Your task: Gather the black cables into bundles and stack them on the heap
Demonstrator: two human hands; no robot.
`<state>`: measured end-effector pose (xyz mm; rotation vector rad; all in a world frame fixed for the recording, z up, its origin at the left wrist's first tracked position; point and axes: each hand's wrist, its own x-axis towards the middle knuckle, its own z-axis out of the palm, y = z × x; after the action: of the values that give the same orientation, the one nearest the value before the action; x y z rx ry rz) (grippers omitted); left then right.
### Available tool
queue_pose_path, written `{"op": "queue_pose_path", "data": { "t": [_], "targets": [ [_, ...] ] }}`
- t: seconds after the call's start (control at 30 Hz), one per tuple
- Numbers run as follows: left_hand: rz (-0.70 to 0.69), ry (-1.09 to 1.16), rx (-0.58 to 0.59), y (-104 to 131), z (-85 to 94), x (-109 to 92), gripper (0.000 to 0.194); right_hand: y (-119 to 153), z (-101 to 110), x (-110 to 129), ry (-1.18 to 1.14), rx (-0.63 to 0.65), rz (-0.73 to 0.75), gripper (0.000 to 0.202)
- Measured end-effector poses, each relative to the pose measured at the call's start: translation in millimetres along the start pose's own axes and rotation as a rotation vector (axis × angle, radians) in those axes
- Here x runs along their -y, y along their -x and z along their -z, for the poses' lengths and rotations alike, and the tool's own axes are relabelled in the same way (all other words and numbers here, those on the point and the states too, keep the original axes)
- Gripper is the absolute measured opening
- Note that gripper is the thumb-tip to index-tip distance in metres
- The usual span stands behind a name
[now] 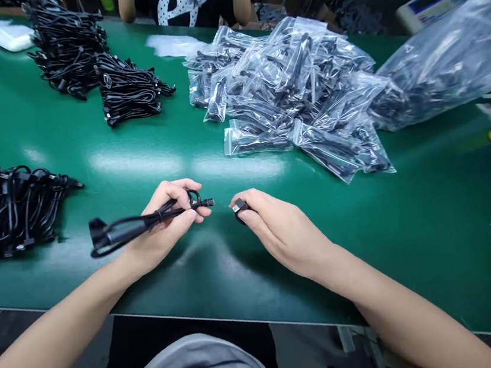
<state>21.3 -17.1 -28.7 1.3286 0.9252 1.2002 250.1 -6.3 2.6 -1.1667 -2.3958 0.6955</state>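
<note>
Near the front of the green table (134,156), my left hand (165,223) is closed on a coiled black cable (130,229). One small plug end sticks out past its fingertips, pointing right, and the looped end hangs over the wrist. A short gap to the right, my right hand (272,222) pinches a black connector (240,207) with a light metal tip between thumb and forefinger. Most of what lies under its fingers is hidden.
Loose black cables (10,201) lie at the left, with more cable bundles (131,90) behind. Clear bags of cables (287,83) are piled at the centre back, beside a large plastic bag (445,64). A person (187,3) is across the table.
</note>
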Motion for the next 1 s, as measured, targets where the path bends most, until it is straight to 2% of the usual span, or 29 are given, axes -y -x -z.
{"op": "queue_pose_path", "data": {
  "t": [0.13,0.23,0.37,0.5,0.73,1.0],
  "targets": [
    [0.009,-0.029,0.066,1.5,-0.6,-1.6,0.012,-2.3,-12.7,-7.5,0.084,-0.031,0.044,0.022],
    [-0.014,-0.058,0.055,1.3,-1.8,-4.7,0.016,-3.8,-21.5,-10.4,0.099,-0.039,0.054,0.023],
    [0.053,-0.095,0.036,1.3,-3.7,-7.6,0.014,-4.0,-28.8,-9.6,0.059,-0.114,0.087,0.021],
    [0.114,-0.106,0.046,0.9,-4.4,-6.9,0.011,-2.7,-33.7,-7.4,0.014,-0.061,0.070,0.020],
    [0.122,-0.198,0.075,3.3,-3.0,-3.5,0.010,-2.6,-38.7,-3.2,0.044,-0.022,0.049,0.023],
    [0.229,-0.107,0.033,1.5,-5.5,-1.7,0.016,-2.2,-35.6,-0.5,0.129,0.152,-0.030,0.031]
  ]
}}
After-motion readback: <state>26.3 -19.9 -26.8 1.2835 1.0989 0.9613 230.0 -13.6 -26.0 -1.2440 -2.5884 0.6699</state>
